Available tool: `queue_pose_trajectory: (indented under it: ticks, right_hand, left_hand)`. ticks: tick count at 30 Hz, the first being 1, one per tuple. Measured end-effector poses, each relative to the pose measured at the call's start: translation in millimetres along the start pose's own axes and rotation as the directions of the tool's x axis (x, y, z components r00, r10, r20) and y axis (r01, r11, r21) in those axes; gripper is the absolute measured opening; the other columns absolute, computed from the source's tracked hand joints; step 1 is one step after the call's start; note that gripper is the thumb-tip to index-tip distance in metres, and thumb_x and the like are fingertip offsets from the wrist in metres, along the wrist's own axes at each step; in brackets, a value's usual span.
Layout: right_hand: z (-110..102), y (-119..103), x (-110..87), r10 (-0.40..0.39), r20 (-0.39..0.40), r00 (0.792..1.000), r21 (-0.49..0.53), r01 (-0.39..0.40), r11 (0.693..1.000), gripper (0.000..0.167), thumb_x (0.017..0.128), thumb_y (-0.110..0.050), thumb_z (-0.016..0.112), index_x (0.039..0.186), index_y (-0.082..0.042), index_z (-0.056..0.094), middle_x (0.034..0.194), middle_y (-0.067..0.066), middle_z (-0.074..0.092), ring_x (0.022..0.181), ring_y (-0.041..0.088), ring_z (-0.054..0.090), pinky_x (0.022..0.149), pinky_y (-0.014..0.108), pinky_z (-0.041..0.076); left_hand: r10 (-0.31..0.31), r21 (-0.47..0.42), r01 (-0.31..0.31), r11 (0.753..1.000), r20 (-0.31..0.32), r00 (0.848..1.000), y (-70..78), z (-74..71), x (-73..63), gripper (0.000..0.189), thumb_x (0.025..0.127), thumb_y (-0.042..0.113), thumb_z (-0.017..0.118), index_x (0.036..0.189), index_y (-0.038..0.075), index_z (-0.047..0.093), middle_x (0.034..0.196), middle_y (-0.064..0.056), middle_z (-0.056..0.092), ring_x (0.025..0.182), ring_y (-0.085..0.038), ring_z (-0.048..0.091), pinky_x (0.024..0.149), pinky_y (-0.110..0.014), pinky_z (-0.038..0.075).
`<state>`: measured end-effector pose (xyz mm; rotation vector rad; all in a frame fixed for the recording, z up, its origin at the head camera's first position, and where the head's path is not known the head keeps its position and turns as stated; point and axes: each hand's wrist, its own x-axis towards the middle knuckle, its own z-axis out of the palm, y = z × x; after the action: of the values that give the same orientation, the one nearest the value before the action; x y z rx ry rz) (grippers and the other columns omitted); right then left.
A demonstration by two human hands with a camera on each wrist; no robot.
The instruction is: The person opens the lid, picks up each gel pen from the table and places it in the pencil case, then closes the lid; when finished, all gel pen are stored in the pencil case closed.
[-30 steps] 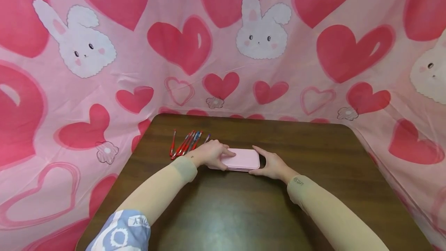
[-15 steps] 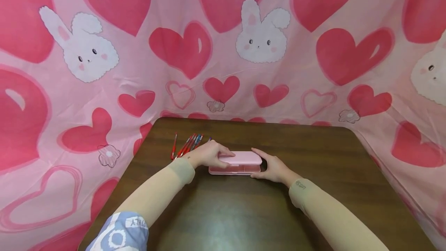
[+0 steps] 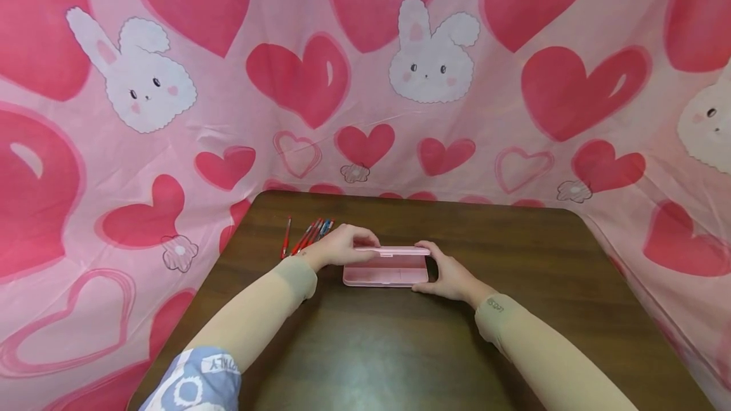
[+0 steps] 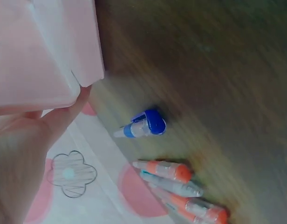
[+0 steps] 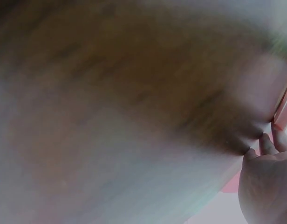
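Note:
A pink pencil case (image 3: pixel 385 278) lies near the middle of the table, its lid (image 3: pixel 400 251) raised and the pink inside showing toward me. My left hand (image 3: pixel 344 247) pinches the left part of the lid between thumb and fingers. In the left wrist view, that thumb and a finger reach around the lid (image 4: pixel 31 56). At the case's right end, my right hand (image 3: pixel 448 273) grips it, thumb at the front corner and fingers at the back. Only an edge of the pencil case (image 5: pixel 284 109) appears beside the fingers in the right wrist view.
Several red and blue pens (image 3: pixel 311 238) lie on the table (image 3: pixel 485 233) behind and left of the left hand. One pen with a blue cap (image 4: pixel 155 122) lies closest to the case. A pink heart-print cloth (image 3: pixel 365 94) hangs along the table's back and sides.
The lid of the pencil case has swung from shut to raised, lifted up and back by the left hand. The right hand has kept its grip on the right end.

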<state>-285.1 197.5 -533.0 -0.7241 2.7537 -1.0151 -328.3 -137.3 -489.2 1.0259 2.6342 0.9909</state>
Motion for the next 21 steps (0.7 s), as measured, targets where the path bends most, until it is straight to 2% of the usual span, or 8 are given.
queue_pose_trajectory:
  ticks: [4, 7, 9, 14, 18, 21]
  right_hand:
    - [2, 1, 0.0, 0.0, -0.006, 1.0, 0.015, 0.0, 1.0, 0.116, 0.083, -0.042, 0.098, 0.169, -0.017, 0.026, 0.158, 0.02, 0.062, 0.144, 0.04, 0.062, 0.121, 0.065, 0.046]
    - [3, 1, 0.6, -0.001, -0.014, 1.0, 0.033, 0.001, 0.999, 0.119, 0.081, -0.04, 0.1, 0.169, -0.016, 0.022, 0.159, 0.02, 0.061, 0.148, 0.039, 0.059, 0.123, 0.064, 0.044]
    - [4, 1, 1.2, 0.014, -0.016, 1.0, 0.047, -0.013, 0.999, 0.121, 0.08, -0.04, 0.101, 0.168, -0.018, 0.021, 0.16, 0.018, 0.06, 0.15, 0.037, 0.057, 0.125, 0.063, 0.043]
    - [4, 0, 2.7, 0.042, -0.028, 0.999, 0.085, -0.04, 0.996, 0.129, 0.078, -0.04, 0.101, 0.171, -0.016, 0.014, 0.164, 0.019, 0.056, 0.156, 0.039, 0.051, 0.128, 0.065, 0.038]
    - [4, -1, 3.3, 0.049, -0.038, 0.998, 0.117, -0.044, 0.992, 0.135, 0.077, -0.037, 0.103, 0.173, -0.015, 0.01, 0.165, 0.022, 0.054, 0.157, 0.041, 0.049, 0.13, 0.066, 0.034]
    - [4, -2, 3.4, 0.058, -0.041, 0.998, 0.117, -0.052, 0.992, 0.146, 0.076, -0.036, 0.104, 0.176, -0.02, 0.0, 0.163, 0.021, 0.057, 0.157, 0.043, 0.049, 0.13, 0.067, 0.033]
  left_hand:
    - [-0.075, -0.102, 0.067, 0.993, -0.078, 0.994, -2.9, 0.5, 3.3, 0.015, 0.102, 0.038, 0.079, 0.113, 0.028, 0.081, 0.112, 0.01, 0.081, 0.107, -0.009, 0.072, 0.101, -0.037, 0.06]
    - [-0.12, -0.174, 0.095, 0.98, -0.14, 0.983, -3.7, 1.0, 7.1, 0.015, 0.101, 0.035, 0.08, 0.111, 0.024, 0.082, 0.111, 0.005, 0.082, 0.11, -0.012, 0.072, 0.103, -0.038, 0.059]
    - [-0.149, -0.205, 0.113, 0.972, -0.171, 0.974, -4.8, 1.2, 9.4, 0.015, 0.1, 0.035, 0.08, 0.109, 0.022, 0.082, 0.11, 0.003, 0.082, 0.108, -0.013, 0.071, 0.099, -0.037, 0.059]
    - [-0.241, -0.279, 0.176, 0.944, -0.222, 0.945, -6.9, 0.4, 14.8, 0.017, 0.098, 0.038, 0.082, 0.105, 0.023, 0.083, 0.107, 0.003, 0.082, 0.099, -0.014, 0.069, 0.086, -0.032, 0.058]
    - [-0.307, -0.338, 0.214, 0.917, -0.251, 0.918, -9.1, 0.1, 20.6, 0.021, 0.096, 0.04, 0.085, 0.104, 0.021, 0.083, 0.108, 0.001, 0.081, 0.1, -0.015, 0.068, 0.088, -0.032, 0.056]
    - [-0.358, -0.397, 0.235, 0.887, -0.269, 0.894, -12.0, 1.5, 25.2, 0.023, 0.095, 0.039, 0.086, 0.104, 0.018, 0.083, 0.112, -0.003, 0.081, 0.103, -0.017, 0.067, 0.089, -0.032, 0.055]
